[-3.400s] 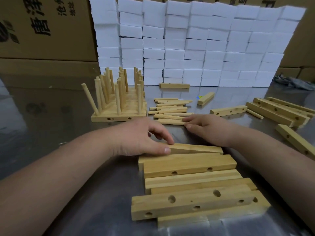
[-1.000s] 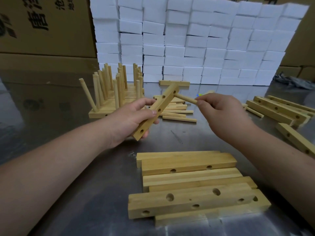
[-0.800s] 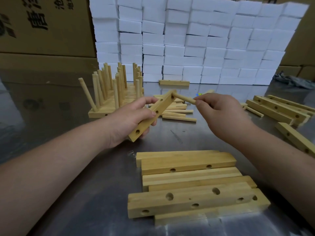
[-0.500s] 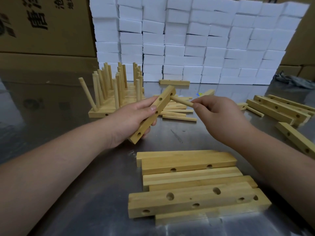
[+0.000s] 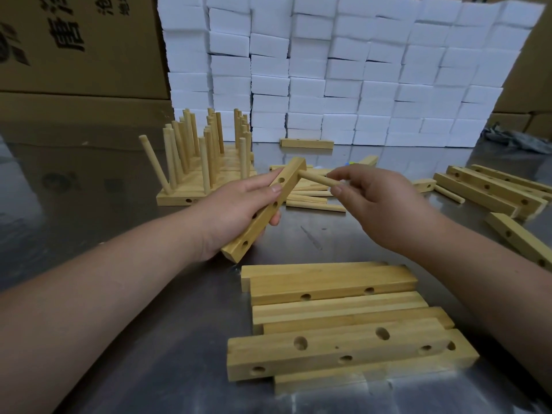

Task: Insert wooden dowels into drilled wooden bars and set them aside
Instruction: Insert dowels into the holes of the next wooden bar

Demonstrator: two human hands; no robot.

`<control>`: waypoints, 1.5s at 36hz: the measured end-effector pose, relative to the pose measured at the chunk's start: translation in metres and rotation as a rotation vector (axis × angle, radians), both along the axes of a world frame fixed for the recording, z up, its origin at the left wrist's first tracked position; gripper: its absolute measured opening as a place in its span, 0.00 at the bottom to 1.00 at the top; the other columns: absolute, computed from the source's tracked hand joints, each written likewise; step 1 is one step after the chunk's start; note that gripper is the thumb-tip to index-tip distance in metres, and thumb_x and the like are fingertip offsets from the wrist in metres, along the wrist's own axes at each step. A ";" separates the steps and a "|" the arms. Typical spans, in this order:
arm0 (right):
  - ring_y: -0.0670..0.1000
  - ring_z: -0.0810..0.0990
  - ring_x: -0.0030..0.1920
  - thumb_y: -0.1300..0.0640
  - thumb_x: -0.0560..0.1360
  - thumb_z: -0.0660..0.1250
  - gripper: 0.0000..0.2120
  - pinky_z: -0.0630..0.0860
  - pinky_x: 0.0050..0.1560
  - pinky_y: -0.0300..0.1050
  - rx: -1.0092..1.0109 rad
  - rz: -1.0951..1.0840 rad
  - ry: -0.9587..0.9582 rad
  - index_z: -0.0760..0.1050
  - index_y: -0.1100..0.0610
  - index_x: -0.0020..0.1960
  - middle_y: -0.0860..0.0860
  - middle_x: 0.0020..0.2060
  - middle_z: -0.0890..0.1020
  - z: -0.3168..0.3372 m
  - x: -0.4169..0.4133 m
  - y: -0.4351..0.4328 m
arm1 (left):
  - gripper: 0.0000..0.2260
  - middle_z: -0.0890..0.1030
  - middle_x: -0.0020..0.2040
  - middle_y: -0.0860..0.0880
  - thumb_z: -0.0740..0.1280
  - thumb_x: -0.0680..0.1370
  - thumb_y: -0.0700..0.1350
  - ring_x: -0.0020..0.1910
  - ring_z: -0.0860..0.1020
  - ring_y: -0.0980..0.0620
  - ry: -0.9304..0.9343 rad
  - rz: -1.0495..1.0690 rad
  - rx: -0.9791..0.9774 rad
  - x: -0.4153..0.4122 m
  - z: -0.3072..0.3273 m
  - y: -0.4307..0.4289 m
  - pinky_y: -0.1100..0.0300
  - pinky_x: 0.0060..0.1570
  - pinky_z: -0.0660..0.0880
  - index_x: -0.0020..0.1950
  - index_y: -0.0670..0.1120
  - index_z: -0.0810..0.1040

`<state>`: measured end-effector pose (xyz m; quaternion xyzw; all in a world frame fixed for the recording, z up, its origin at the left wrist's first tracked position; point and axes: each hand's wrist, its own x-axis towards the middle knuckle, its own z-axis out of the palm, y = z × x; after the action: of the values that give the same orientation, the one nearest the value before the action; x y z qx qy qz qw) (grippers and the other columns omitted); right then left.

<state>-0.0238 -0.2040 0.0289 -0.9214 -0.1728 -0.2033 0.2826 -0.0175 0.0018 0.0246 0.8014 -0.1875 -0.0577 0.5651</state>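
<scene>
My left hand (image 5: 236,210) grips a drilled wooden bar (image 5: 279,198) held tilted above the table, its far end raised. My right hand (image 5: 376,204) pinches a wooden dowel (image 5: 315,178) whose tip sits in a hole near the bar's upper end. Loose dowels (image 5: 310,201) lie on the table behind the hands. Several bars with upright dowels (image 5: 206,174) stand grouped at the left. A stack of drilled bars (image 5: 334,318) lies close in front of me.
More drilled bars (image 5: 490,192) lie at the right, one single bar (image 5: 307,143) at the back by a wall of white foam blocks (image 5: 343,73). Cardboard boxes (image 5: 77,46) stand at the left on the shiny metal table (image 5: 149,339).
My left hand lifted a bar from the near stack and my right hand took a dowel from the pile. Over the last second the dowel went further into the bar's upper hole.
</scene>
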 end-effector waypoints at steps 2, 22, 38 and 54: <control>0.43 0.71 0.33 0.51 0.78 0.60 0.10 0.65 0.33 0.42 -0.065 -0.009 -0.006 0.75 0.49 0.57 0.44 0.33 0.74 0.001 0.000 0.000 | 0.12 0.77 0.31 0.53 0.57 0.80 0.50 0.32 0.71 0.53 0.003 0.001 -0.006 0.001 0.001 0.000 0.59 0.35 0.72 0.54 0.70 0.68; 0.46 0.61 0.22 0.54 0.80 0.58 0.15 0.61 0.27 0.40 0.592 0.071 0.278 0.79 0.56 0.41 0.44 0.19 0.63 0.001 0.001 0.005 | 0.17 0.75 0.29 0.58 0.58 0.80 0.48 0.32 0.73 0.67 -0.233 0.016 0.159 -0.006 0.011 -0.006 0.64 0.40 0.68 0.60 0.71 0.62; 0.52 0.81 0.26 0.53 0.81 0.54 0.09 0.79 0.30 0.41 1.076 0.209 0.508 0.70 0.56 0.51 0.54 0.25 0.80 0.002 0.024 -0.003 | 0.10 0.83 0.39 0.50 0.58 0.79 0.37 0.30 0.71 0.54 0.100 0.094 -0.327 0.004 -0.001 -0.001 0.66 0.28 0.71 0.55 0.45 0.76; 0.48 0.73 0.52 0.57 0.78 0.60 0.18 0.65 0.50 0.39 -0.238 -0.152 0.222 0.72 0.48 0.67 0.46 0.53 0.78 -0.020 0.036 -0.013 | 0.10 0.79 0.29 0.49 0.56 0.80 0.38 0.27 0.71 0.54 0.265 0.050 -0.441 0.009 -0.009 -0.008 0.65 0.25 0.69 0.54 0.36 0.75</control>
<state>0.0124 -0.2169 0.0088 -0.9755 -0.0933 -0.0995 0.1728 -0.0083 -0.0062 0.0160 0.6484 -0.1002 -0.1060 0.7472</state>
